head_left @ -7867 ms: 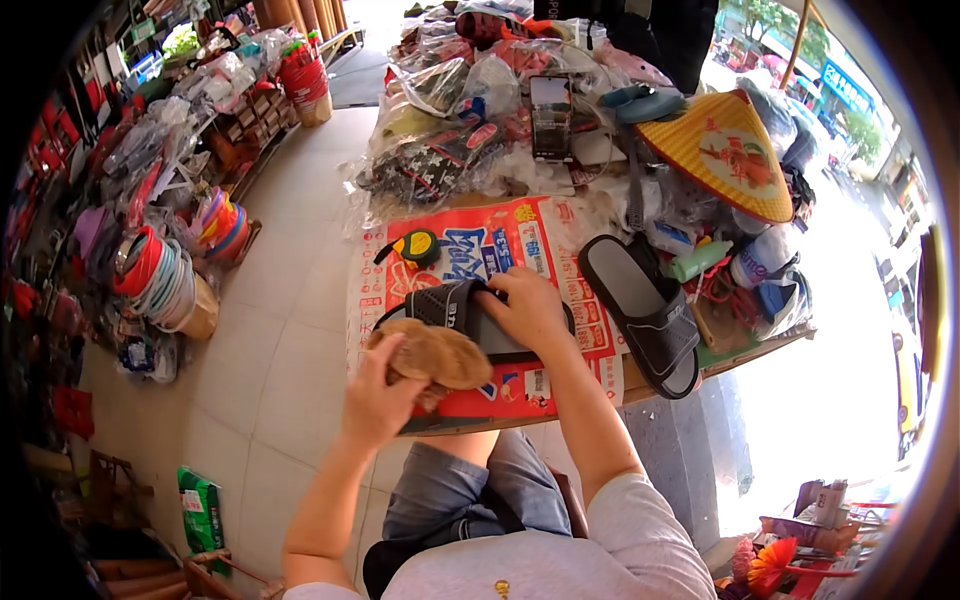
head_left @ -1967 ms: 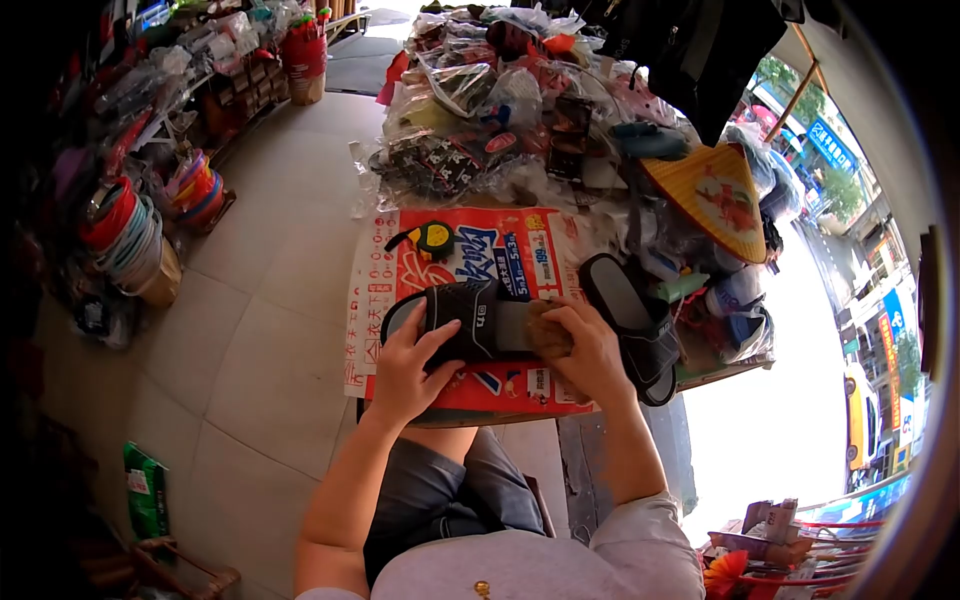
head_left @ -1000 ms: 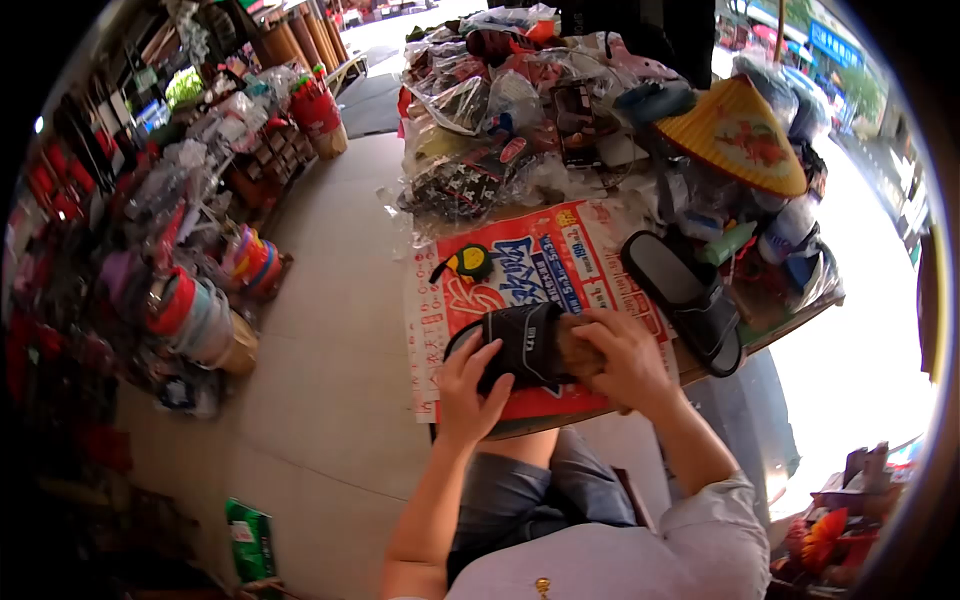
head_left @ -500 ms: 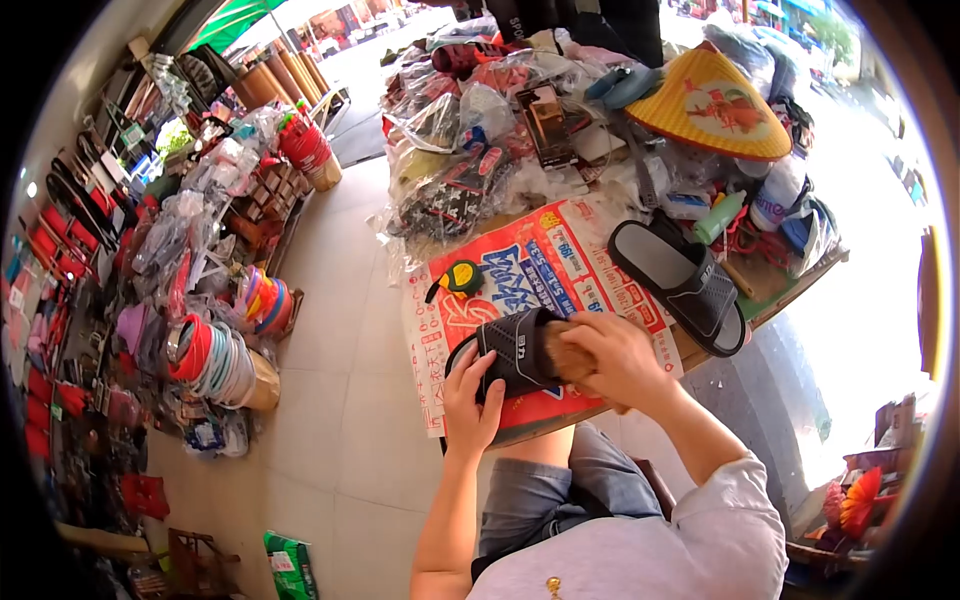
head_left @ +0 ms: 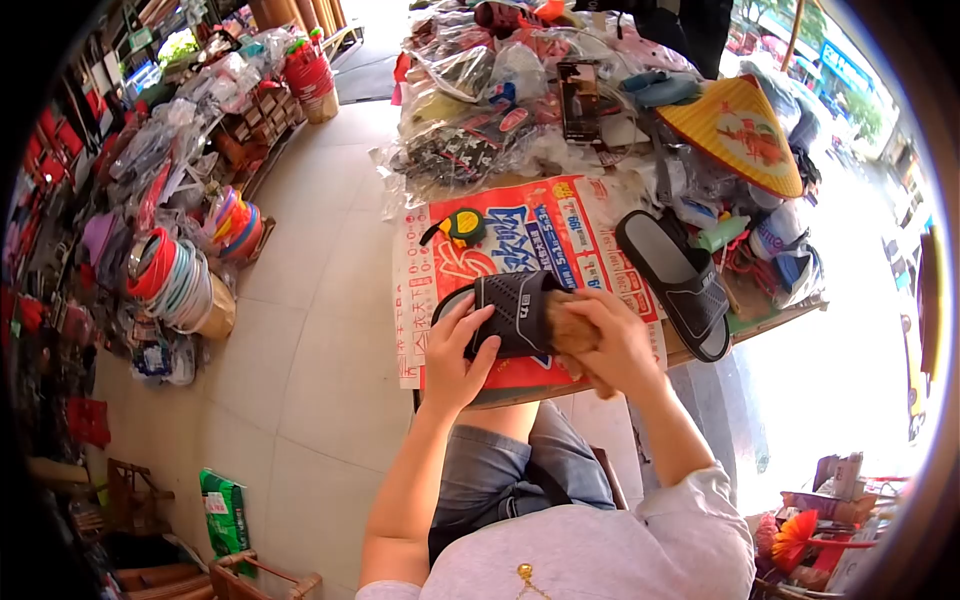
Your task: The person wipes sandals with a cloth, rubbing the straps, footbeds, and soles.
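Slipper (head_left: 512, 315), black with a ribbed strap, lies sideways at the centre of the frame on a red-and-white poster (head_left: 450, 272). The left hand (head_left: 456, 355) rests on its left end, thumb and fingers spread apart in a wide V, the tips touching the slipper. The right hand (head_left: 618, 345) has its fingers closed around a brown fuzzy pad (head_left: 572, 332) at the right-hand opening of the strap; some of its fingertips are hidden. Part of the brown fuzzy pad pokes out below the right hand, near the table edge (head_left: 500, 400).

Compared with nearly eight seconds ago, the hands have traded roles: the brown fuzzy pad was in the left hand then, with the right hand at the slipper's right end. Since two seconds ago it has moved closer to the strap, covering the grey gap between them. Against half a second ago, the hold looks much the same, while the view has turned and the table sits less tilted.

A second slipper (head_left: 690, 300) keeps its place right of the poster, and the tape measure (head_left: 464, 228) stays at the poster's upper left. A yellow conical hat (head_left: 735, 135) lies at upper right.
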The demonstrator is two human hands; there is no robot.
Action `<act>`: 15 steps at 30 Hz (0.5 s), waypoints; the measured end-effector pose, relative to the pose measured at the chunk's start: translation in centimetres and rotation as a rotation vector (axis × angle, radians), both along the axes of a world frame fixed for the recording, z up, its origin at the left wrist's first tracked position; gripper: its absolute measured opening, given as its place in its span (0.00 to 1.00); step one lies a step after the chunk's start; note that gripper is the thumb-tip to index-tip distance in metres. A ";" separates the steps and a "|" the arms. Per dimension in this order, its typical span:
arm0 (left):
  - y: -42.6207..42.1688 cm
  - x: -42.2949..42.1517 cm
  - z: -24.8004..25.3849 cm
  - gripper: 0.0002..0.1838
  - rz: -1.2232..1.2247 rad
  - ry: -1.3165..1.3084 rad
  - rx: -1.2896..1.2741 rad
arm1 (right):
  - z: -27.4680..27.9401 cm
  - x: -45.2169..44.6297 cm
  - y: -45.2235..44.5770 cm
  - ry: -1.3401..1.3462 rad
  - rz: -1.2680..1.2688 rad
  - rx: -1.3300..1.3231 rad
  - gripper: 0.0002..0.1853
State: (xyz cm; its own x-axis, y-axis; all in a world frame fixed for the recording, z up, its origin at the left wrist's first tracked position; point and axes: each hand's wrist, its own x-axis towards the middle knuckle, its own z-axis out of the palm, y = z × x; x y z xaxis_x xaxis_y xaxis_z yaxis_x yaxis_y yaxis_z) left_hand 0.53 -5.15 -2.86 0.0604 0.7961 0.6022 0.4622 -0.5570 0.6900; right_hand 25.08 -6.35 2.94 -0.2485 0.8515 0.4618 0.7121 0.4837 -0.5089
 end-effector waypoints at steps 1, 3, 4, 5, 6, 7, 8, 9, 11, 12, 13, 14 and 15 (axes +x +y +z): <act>0.1 0.0 0.0 0.20 0.007 0.030 0.015 | 0.4 1.2 -0.5 -0.028 -0.013 -0.010 0.27; 0.3 0.0 0.0 0.20 -0.012 0.011 0.023 | 1.3 4.0 -1.7 -0.104 -0.131 -0.019 0.27; 0.4 0.0 0.0 0.20 -0.018 -0.007 0.020 | 2.0 5.0 -2.0 -0.125 -0.187 -0.010 0.26; 0.4 0.0 -0.1 0.20 -0.023 -0.026 0.016 | 3.1 5.5 -2.4 -0.184 -0.231 0.024 0.24; 0.4 0.1 0.0 0.20 -0.006 -0.010 0.016 | 4.2 5.1 -2.9 -0.154 -0.256 0.051 0.24; 0.4 0.1 0.0 0.20 -0.013 -0.014 0.009 | 4.9 4.2 -3.0 -0.121 -0.280 0.080 0.24; 0.3 0.1 0.0 0.20 -0.009 -0.006 0.011 | 4.9 3.2 -2.6 -0.124 -0.282 0.075 0.24; 0.3 0.0 0.0 0.20 0.000 0.003 0.014 | 4.7 2.0 -1.9 -0.072 -0.198 0.147 0.24; 0.5 -0.1 -0.3 0.20 -0.012 -0.036 0.010 | 3.9 -0.3 -0.3 -0.021 -0.027 0.183 0.24; 0.5 0.0 -0.3 0.20 -0.007 -0.024 0.014 | 2.5 -1.1 0.7 -0.039 -0.004 0.126 0.24; 0.3 0.0 -0.4 0.20 -0.006 -0.012 0.017 | 1.2 -1.5 1.3 -0.057 0.016 0.069 0.24; 0.1 0.0 -0.4 0.20 -0.001 -0.013 0.012 | 0.8 -1.1 1.2 -0.058 0.021 0.064 0.24; 0.1 0.0 -0.2 0.20 0.001 0.001 0.011 | 0.5 -0.1 0.9 -0.027 0.004 0.001 0.24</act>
State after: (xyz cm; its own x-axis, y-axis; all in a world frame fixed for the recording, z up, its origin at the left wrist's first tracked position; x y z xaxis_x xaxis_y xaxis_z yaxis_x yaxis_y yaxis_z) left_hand 0.50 -5.09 -3.08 0.0602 0.7892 0.6111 0.4635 -0.5643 0.6831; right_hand 24.95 -5.43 3.43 -0.2638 0.8502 0.4556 0.7235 0.4867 -0.4895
